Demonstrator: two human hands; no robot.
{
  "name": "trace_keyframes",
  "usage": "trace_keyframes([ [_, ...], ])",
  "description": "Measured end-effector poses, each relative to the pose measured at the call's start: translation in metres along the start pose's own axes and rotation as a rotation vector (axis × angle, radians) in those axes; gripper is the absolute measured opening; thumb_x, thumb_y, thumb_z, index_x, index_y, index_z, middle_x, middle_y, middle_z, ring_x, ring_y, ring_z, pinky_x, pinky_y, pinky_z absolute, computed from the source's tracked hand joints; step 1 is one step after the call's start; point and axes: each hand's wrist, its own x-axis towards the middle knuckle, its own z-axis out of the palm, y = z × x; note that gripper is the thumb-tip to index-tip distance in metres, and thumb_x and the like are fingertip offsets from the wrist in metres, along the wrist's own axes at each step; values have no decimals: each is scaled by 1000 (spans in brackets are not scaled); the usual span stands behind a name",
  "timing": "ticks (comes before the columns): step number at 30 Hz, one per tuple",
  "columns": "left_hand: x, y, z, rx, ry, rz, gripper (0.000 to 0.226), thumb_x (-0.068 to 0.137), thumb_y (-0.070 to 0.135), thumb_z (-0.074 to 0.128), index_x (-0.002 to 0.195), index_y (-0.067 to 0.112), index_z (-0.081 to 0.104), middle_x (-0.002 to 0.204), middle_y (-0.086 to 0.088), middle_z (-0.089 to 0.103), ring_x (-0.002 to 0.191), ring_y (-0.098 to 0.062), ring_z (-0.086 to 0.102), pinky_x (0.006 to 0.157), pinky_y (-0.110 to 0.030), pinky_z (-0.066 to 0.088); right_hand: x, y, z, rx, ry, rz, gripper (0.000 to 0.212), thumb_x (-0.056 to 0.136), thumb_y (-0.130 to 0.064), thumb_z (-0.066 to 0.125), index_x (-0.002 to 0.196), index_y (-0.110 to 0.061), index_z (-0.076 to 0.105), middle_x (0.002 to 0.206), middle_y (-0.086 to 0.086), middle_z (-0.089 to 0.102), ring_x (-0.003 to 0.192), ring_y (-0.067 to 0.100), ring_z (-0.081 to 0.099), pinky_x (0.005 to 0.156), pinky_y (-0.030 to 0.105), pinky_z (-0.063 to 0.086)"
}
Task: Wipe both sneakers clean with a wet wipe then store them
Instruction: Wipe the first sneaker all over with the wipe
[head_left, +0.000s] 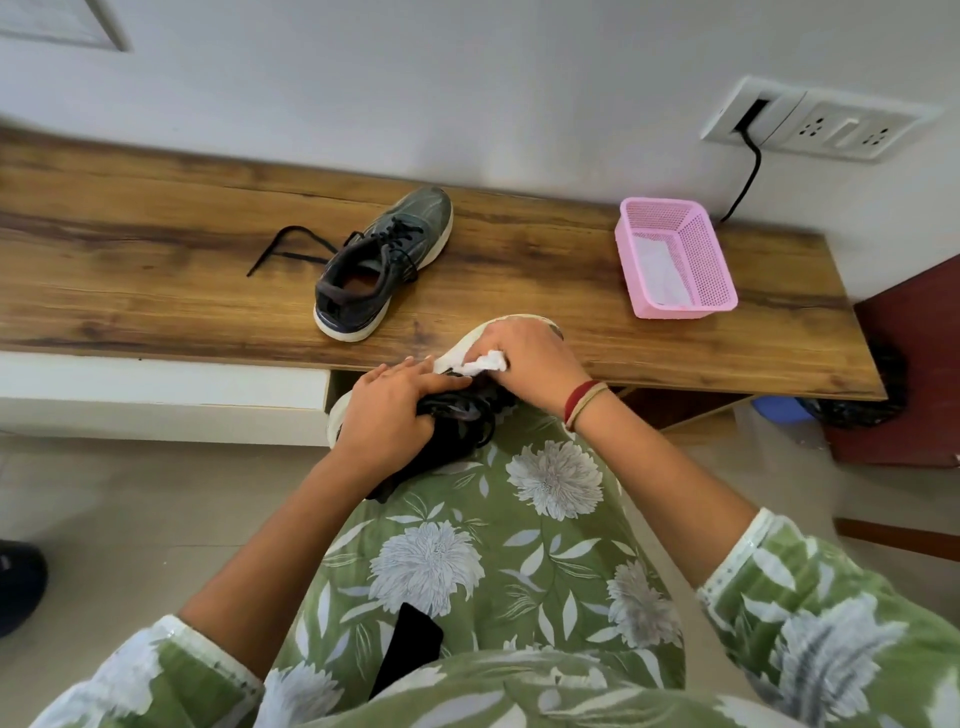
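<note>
White wipe (480, 362) pinched in right hand (535, 364); left hand (389, 415) grips sneaker (460, 413) at centre frame; hard rubbing could twist it loose.

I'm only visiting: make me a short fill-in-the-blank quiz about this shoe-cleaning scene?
1. The right hand grips a ____ wipe against the held sneaker, which the left hand holds.
2. The other sneaker stands on the wooden bench with its laces ____.
3. The basket on the bench is ____.

Missing words: white; untied; pink.
</note>
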Motion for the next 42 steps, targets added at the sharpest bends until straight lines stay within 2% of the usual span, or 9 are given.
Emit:
trace_keyframes([
  [3,-3,2,1,14,-9,6,66,80,4,53,130,46,49,148,0,40,141,-16,28,116,-34,14,-6,23,-9,-125,87,121,29,90,-12,54,107,-30,69,106,-1,65,104,22,54,89,33,36],
  [6,-1,0,-1,-26,-9,-9,68,77,1,53,128,46,52,146,0,42,139,-16,31,116,-36,18,-11,46,-12,-32,222,342,27,90,-8,55,107,-23,70,99,3,62,96,24,54,79,29,35],
  [12,3,1,-6,-67,-4,-39,63,75,-2,53,124,36,60,140,-3,51,134,-21,41,112,-41,29,-27,-4,12,90,92,44,31,79,0,57,99,-19,71,95,4,63,90,23,56,70,29,37],
  [17,0,3,-9,-110,10,-37,66,71,-4,54,119,41,63,133,-1,58,126,-22,49,107,-39,36,-20,30,11,47,272,357,31,84,0,57,106,-20,68,95,3,57,93,25,54,71,30,38],
  [23,-1,3,-10,-148,48,-54,57,72,-4,59,110,38,69,122,1,65,118,-21,55,98,-29,39,-37,-4,13,109,93,15,27,81,1,58,98,-15,70,89,5,55,85,20,50,65,28,34],
  [27,-2,4,-11,-192,48,-68,58,70,-6,58,105,39,70,122,3,65,118,-18,54,94,-22,36,-22,11,8,37,216,218,31,83,3,54,103,-16,69,92,5,53,92,23,49,70,29,35],
  [32,0,3,-13,-212,37,-93,55,69,-5,57,102,37,71,119,3,66,115,-19,57,92,-26,41,-33,-6,10,53,69,-17,25,82,-1,57,98,-15,70,89,6,54,90,24,51,69,28,29],
  [37,0,4,-15,-239,32,-110,57,70,-6,56,101,40,71,117,9,66,111,-13,57,82,-17,36,-22,15,10,51,242,279,31,81,5,54,101,-14,69,92,5,53,92,24,49,72,29,34],
  [42,0,2,-14,-243,38,-104,57,69,-5,57,100,41,71,115,9,67,106,-14,59,79,-20,39,-35,-8,16,15,92,-16,28,80,5,59,99,-13,68,88,3,50,87,19,46,70,25,27],
])
